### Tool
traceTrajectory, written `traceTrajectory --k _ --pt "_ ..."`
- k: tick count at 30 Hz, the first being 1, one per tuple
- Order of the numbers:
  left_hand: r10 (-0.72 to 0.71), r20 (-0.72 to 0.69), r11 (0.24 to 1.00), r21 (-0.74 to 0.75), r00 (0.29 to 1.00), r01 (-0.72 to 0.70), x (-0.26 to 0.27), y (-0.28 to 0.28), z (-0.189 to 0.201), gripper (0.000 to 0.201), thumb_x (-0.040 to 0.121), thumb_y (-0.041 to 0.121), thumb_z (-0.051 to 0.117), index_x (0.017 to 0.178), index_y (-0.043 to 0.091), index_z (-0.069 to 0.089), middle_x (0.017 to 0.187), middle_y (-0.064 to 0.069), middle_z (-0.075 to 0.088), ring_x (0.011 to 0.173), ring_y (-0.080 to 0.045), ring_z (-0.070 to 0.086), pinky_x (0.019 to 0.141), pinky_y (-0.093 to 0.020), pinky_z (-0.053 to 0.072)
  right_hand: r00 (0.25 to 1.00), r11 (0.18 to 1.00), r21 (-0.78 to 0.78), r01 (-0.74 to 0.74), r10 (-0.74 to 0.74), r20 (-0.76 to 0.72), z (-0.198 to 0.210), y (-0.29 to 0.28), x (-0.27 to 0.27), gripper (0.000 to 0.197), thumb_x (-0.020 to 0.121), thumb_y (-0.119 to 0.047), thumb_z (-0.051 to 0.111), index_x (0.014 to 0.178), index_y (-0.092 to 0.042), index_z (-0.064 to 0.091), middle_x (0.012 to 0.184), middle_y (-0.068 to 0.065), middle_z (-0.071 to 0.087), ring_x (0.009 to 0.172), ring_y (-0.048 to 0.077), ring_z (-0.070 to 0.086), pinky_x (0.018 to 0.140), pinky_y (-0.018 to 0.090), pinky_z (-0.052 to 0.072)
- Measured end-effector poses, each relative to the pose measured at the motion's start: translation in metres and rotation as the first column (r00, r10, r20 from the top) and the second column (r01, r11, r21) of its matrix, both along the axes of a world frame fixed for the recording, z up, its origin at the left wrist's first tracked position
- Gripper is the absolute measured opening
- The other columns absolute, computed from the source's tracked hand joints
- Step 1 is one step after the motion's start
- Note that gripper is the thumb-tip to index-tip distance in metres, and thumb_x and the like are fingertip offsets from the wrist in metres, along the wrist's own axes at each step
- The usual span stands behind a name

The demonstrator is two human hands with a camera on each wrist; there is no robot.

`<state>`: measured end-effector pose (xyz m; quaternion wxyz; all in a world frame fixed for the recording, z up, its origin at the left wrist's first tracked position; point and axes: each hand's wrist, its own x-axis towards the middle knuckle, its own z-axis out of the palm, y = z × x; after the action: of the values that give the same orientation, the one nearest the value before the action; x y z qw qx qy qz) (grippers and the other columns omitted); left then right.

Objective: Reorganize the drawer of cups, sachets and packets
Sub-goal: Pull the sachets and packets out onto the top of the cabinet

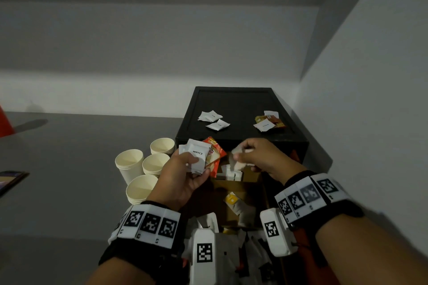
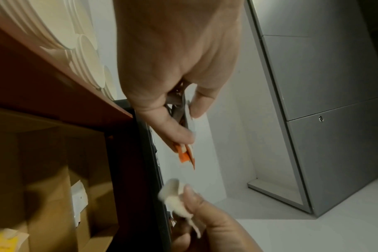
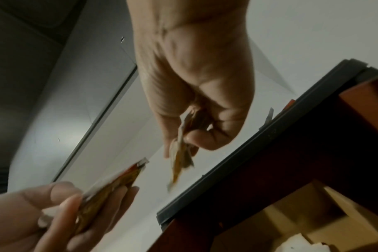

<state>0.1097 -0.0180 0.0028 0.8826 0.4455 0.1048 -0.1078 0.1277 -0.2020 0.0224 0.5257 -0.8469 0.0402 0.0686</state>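
My left hand [image 1: 185, 173] holds a fanned bundle of sachets [image 1: 201, 157] above the open drawer [image 1: 238, 192]: white ones marked Cream in front, a red-orange packet [image 1: 216, 154] behind. In the left wrist view thumb and fingers pinch that bundle [image 2: 187, 150]. My right hand [image 1: 257, 157] pinches pale sachets [image 1: 238, 157] just to the right of the bundle, also seen in the right wrist view [image 3: 181, 153]. The drawer holds cardboard dividers, white sachets [image 1: 231, 174] and a yellow-tagged tea bag [image 1: 231, 200].
The black cabinet top [image 1: 240, 104] carries two white sachets [image 1: 214, 120] and a mixed pile of sachets [image 1: 268, 121]. Several stacks of paper cups [image 1: 143, 169] stand on the grey counter left of the drawer. A white wall closes the right side.
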Motion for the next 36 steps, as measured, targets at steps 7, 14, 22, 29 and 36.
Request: traceTrajectory --k 7,14,22,29,36 --pt "-0.003 -0.036 1.000 -0.010 0.999 0.003 -0.001 0.001 0.001 0.043 0.086 -0.005 0.041 0.122 0.018 0.049 0.122 -0.016 0.049 0.093 -0.031 0.055 0.049 -0.027 0.056 0.994 0.971 -0.218 -0.103 0.091 -0.063 -0.001 0.001 -0.004 0.028 0.088 -0.005 0.061 0.114 -0.013 0.062 0.102 0.000 0.060 0.091 0.012 0.057 0.074 0.023 0.049" --pt "-0.080 0.051 0.994 0.078 0.996 0.076 -0.002 -0.005 -0.001 0.040 0.088 -0.007 0.045 0.118 0.019 0.052 0.102 -0.012 0.060 0.084 -0.025 0.060 0.051 -0.026 0.056 0.975 0.976 -0.170 -0.137 0.163 0.149 0.016 0.011 -0.009 0.032 0.091 -0.024 0.058 0.123 -0.022 0.057 0.116 -0.004 0.054 0.106 0.010 0.051 0.087 0.027 0.045" --pt "-0.188 0.105 0.968 0.191 0.977 0.166 -0.006 -0.016 0.001 0.029 0.089 -0.005 0.052 0.098 0.022 0.058 0.093 -0.006 0.064 0.082 -0.021 0.063 0.061 -0.030 0.056 0.929 0.931 -0.344 -0.126 0.232 0.288 0.017 0.027 -0.003 0.009 0.084 -0.012 0.065 0.088 -0.021 0.064 0.088 -0.012 0.054 0.084 0.004 0.052 0.074 0.018 0.045" --pt "-0.201 0.124 0.969 0.170 0.972 0.179 -0.005 -0.013 0.000 0.020 0.093 0.005 0.051 0.102 0.022 0.057 0.098 -0.008 0.063 0.083 -0.022 0.063 0.054 -0.027 0.057 0.977 0.991 -0.115 -0.061 0.083 0.199 0.021 0.013 0.004 0.016 0.091 -0.009 0.055 0.089 -0.024 0.060 0.093 -0.007 0.057 0.085 0.007 0.054 0.063 0.018 0.043" --pt "-0.144 0.090 0.988 0.068 0.986 0.138 -0.003 -0.013 0.001 0.023 0.094 0.007 0.050 0.104 0.026 0.058 0.105 -0.010 0.060 0.088 -0.026 0.061 0.054 -0.030 0.058 0.864 0.752 0.466 0.467 -0.499 -0.060 0.020 -0.025 0.042 0.024 0.096 -0.004 0.045 0.118 -0.003 0.055 0.074 0.005 0.049 0.055 0.009 0.042 0.047 0.015 0.038"
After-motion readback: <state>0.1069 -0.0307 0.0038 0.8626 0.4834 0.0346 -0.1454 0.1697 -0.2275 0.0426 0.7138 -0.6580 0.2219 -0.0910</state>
